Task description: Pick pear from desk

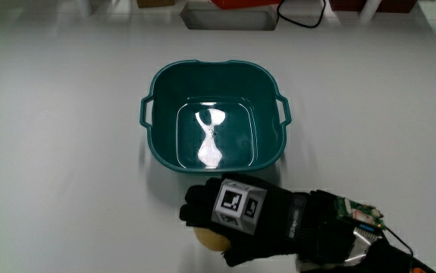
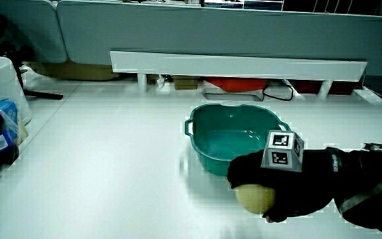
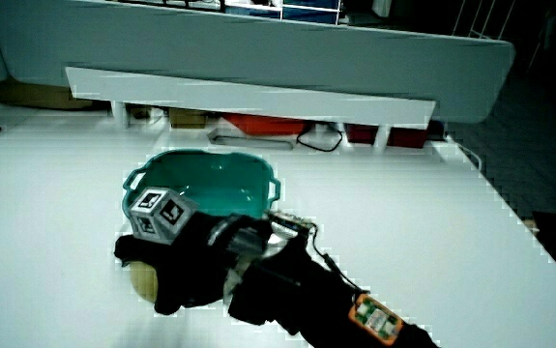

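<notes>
Pear (image 1: 208, 239), pale yellow, lies on the white table (image 1: 66, 152) low in the frame near its middle, just nearer to the person than the teal basin (image 1: 214, 114). The gloved hand (image 1: 236, 216) covers it from above, fingers (image 1: 195, 208) curled down around the fruit, holding it. In both side views the pear (image 2: 256, 198) (image 3: 144, 278) shows beneath the hand (image 2: 290, 182) (image 3: 186, 256), touching the table. The basin (image 2: 234, 139) (image 3: 205, 188) holds nothing.

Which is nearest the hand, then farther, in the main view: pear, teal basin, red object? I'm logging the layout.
1. Pear: under the hand.
2. Teal basin: just past the fingers, farther from the person.
3. Red object: farthest, past the basin.
</notes>
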{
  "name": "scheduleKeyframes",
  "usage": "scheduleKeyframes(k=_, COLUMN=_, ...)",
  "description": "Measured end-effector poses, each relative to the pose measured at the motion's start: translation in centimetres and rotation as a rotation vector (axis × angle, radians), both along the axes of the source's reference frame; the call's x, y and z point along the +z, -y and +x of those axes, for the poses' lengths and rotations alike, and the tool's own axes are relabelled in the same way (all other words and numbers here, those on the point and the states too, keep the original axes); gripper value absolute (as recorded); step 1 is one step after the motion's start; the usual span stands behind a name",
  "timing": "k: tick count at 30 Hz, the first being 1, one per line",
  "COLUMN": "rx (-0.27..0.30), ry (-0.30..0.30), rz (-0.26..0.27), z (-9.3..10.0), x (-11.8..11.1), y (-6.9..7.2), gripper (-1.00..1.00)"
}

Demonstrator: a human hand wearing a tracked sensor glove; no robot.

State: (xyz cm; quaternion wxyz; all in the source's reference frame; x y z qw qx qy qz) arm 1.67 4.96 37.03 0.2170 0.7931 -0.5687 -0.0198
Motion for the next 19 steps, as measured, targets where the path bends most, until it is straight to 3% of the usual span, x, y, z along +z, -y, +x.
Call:
scheduleKeyframes(k=10, rx=0.067, ry=0.011, rz=0.041, z=0.6, x=-1.6, y=2.9, gripper=1.0)
scheduleKeyframes(k=14, rx=0.085, ry=0.0, rz=0.002, z=0.4, x=-0.9, y=4.2, gripper=1.0)
scheduleKeyframes(k=19, rx=0.125, ry=-0.01, rz=-0.002, z=0.3, x=-0.5, y=6.3, gripper=1.0)
